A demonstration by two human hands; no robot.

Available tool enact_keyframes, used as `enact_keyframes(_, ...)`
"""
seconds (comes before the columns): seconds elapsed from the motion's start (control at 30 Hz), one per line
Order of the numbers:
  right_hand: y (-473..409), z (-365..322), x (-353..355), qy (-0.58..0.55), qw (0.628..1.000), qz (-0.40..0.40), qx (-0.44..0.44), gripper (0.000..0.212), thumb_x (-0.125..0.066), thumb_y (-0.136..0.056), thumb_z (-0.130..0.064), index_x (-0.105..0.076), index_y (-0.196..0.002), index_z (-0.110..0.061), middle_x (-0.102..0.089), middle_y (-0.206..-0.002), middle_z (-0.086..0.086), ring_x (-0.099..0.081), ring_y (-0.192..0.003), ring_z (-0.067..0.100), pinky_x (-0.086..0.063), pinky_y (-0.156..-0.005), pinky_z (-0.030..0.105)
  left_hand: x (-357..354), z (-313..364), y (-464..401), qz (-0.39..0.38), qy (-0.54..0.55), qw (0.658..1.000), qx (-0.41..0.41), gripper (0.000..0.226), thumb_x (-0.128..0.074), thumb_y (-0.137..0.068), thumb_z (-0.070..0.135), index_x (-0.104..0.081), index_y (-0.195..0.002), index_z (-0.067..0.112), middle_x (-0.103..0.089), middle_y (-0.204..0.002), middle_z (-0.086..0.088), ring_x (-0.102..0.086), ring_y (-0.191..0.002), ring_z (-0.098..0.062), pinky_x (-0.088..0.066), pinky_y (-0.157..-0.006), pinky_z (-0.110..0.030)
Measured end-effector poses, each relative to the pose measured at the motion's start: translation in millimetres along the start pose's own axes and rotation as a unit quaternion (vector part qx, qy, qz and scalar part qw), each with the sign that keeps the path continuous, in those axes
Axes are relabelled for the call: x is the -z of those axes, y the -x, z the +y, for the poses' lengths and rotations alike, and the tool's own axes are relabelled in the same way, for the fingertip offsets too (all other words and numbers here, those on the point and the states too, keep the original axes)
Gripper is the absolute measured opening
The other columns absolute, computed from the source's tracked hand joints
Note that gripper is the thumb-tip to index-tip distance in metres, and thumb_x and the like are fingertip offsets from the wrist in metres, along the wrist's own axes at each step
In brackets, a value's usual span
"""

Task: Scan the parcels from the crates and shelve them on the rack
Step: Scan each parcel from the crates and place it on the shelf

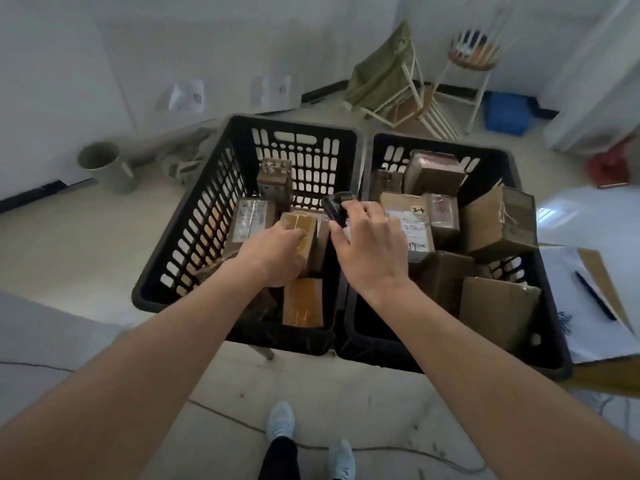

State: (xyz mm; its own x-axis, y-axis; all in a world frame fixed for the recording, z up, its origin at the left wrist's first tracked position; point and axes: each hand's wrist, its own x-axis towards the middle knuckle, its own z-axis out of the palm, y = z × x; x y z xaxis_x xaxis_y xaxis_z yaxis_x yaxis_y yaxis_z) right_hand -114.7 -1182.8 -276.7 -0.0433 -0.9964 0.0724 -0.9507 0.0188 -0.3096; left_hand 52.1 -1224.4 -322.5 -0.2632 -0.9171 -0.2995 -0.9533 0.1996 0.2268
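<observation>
Crates come first in the head view: two black slatted plastic crates sit side by side, the left crate (194,230) and the right crate (502,161) touching along their inner walls, both holding brown cardboard parcels. The left hand (273,254) reaches down into the left crate, its fingers curled over the top edge of an upright tape-wrapped brown parcel (304,233) near the crate's right wall; how far the fingers wrap round it is hidden by the hand itself. The right hand (370,247) hovers above the seam between the crates, its fingers closed round a small black handheld scanner (337,207) whose head points toward the left crate. Just beside that hand, in the right crate, lies a flat parcel with a white shipping label (412,223), and a large tilted cardboard box (498,223) leans against the right wall. Right of the crates, a black pen (594,294) rests on white paper (581,306) on a table. On the floor beyond stand a folded chair with green cloth (384,74), a blue plastic bin (507,112) and a grey-green cylindrical can (104,166).
</observation>
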Motion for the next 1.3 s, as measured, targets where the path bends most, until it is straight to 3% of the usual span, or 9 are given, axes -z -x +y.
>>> enact_keyframes(0.17,-27,-9,-15,0.016,1.0,0.005,-0.021,0.048,-0.052,-0.108,-0.047,-0.056,-0.148,-0.021,-0.058,-0.145,0.006,-0.061,-0.119,0.035,-0.055,-0.097,0.048,-22,-15,-41,-0.037,-0.009,0.999,0.017,0.047,-0.066,-0.094,0.056,-0.057,-0.125,0.023,-0.048,-0.141,-0.013,-0.063,-0.106,-0.03,-0.059,-0.089,-0.047)
enact_keyframes(0.33,-42,-16,-25,0.026,0.999,0.009,-0.028,0.047,-0.052,-0.108,-0.048,-0.056,-0.147,-0.022,-0.058,-0.144,0.006,-0.062,-0.117,0.035,-0.054,-0.097,0.049,-41,-29,-61,-0.008,0.033,0.998,0.054,0.088,-0.079,-0.085,0.052,-0.032,-0.153,0.022,-0.024,-0.158,-0.016,-0.059,-0.12,-0.038,-0.055,-0.091,-0.047)
enact_keyframes(0.47,-47,-20,-30,0.031,0.999,-0.008,-0.026,0.048,-0.049,-0.109,-0.05,-0.054,-0.149,-0.024,-0.056,-0.147,0.004,-0.061,-0.12,0.034,-0.053,-0.098,0.046,-39,-47,-72,0.01,0.177,0.981,0.074,0.084,-0.072,-0.09,0.041,-0.027,-0.159,0.026,-0.035,-0.149,-0.011,-0.053,-0.12,-0.03,-0.052,-0.088,-0.036)
enact_keyframes(0.6,-48,-21,-28,0.02,0.999,-0.006,-0.028,0.048,-0.049,-0.109,-0.051,-0.054,-0.148,-0.023,-0.055,-0.148,0.004,-0.06,-0.119,0.035,-0.053,-0.095,0.045,-22,-58,-69,0.01,0.459,0.878,0.138,0.055,-0.047,-0.104,0.039,-0.032,-0.157,0.036,-0.049,-0.132,-0.007,-0.059,-0.103,-0.027,-0.055,-0.069,-0.035)
enact_keyframes(0.8,-51,-19,-25,0.007,1.0,0.001,-0.027,0.048,-0.05,-0.109,-0.05,-0.053,-0.149,-0.024,-0.055,-0.149,0.005,-0.06,-0.12,0.035,-0.054,-0.096,0.045,4,-65,-55,0.028,0.689,0.685,0.237,0.039,-0.041,-0.101,0.034,-0.06,-0.133,0.046,-0.056,-0.128,-0.008,-0.06,-0.114,-0.036,-0.058,-0.086,-0.06)
enact_keyframes(1.07,-49,-12,-21,-0.019,0.999,0.001,-0.028,0.046,-0.053,-0.109,-0.049,-0.055,-0.147,-0.022,-0.057,-0.143,0.006,-0.061,-0.112,0.036,-0.055,-0.092,0.048,17,-66,-47,-0.008,0.814,0.545,0.2,0.035,-0.044,-0.104,0.036,-0.069,-0.128,0.036,-0.065,-0.137,-0.022,-0.067,-0.117,-0.05,-0.056,-0.092,-0.067)
enact_keyframes(1.13,-48,-10,-20,-0.029,0.999,0.004,-0.022,0.047,-0.053,-0.109,-0.048,-0.055,-0.147,-0.023,-0.057,-0.143,0.006,-0.061,-0.113,0.035,-0.055,-0.092,0.048,19,-65,-46,-0.018,0.82,0.541,0.189,0.036,-0.044,-0.104,0.037,-0.068,-0.13,0.035,-0.063,-0.139,-0.023,-0.069,-0.113,-0.05,-0.056,-0.092,-0.067)
enact_keyframes(1.23,-48,-9,-16,-0.041,0.999,0.011,-0.009,0.047,-0.052,-0.109,-0.049,-0.054,-0.149,-0.023,-0.056,-0.143,0.006,-0.061,-0.113,0.034,-0.057,-0.092,0.048,26,-56,-42,-0.041,0.791,0.586,0.168,0.034,-0.059,-0.098,0.049,-0.072,-0.125,0.033,-0.06,-0.141,-0.021,-0.067,-0.118,-0.048,-0.057,-0.09,-0.066)
enact_keyframes(1.3,-47,-8,-13,-0.051,0.999,0.019,-0.001,0.048,-0.053,-0.108,-0.049,-0.054,-0.149,-0.023,-0.056,-0.144,0.006,-0.062,-0.113,0.033,-0.057,-0.092,0.048,31,-49,-38,-0.073,0.77,0.619,0.135,0.061,-0.074,-0.084,0.066,-0.066,-0.133,0.031,-0.061,-0.141,-0.017,-0.067,-0.121,-0.043,-0.057,-0.092,-0.065)
